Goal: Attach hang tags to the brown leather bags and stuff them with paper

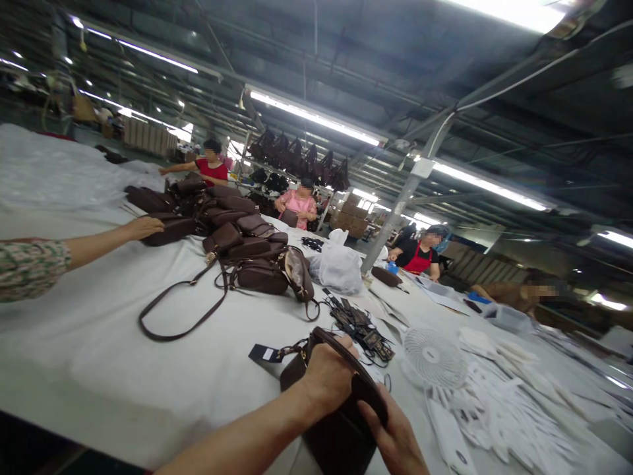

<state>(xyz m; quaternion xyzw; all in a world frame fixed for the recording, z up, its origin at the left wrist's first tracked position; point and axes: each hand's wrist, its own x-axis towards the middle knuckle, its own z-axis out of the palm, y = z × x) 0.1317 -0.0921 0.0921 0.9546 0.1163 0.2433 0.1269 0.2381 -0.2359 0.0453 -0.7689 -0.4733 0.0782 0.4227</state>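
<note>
A dark brown handbag (341, 435) stands tilted on the white table in front of me. My left hand (326, 373) is closed at its top edge, with the fingertips partly hidden behind the rim. My right hand (393, 425) grips the bag's right side, thumb on the near face and fingers on the far side. From the bag's left end hangs a black tag (266, 354) with a white label, beside a small metal chain. Just beyond the bag lies a heap of black hang tags (359, 326) with cords.
Several brown bags (242, 247) are piled at the far left, one strap (182, 333) looped toward me. A co-worker's hand (146, 227) touches the pile. A white fan (435, 359), white strips (509, 409) and a plastic bag (339, 267) lie rightward. A metal post (395, 218) rises beyond; other people work around.
</note>
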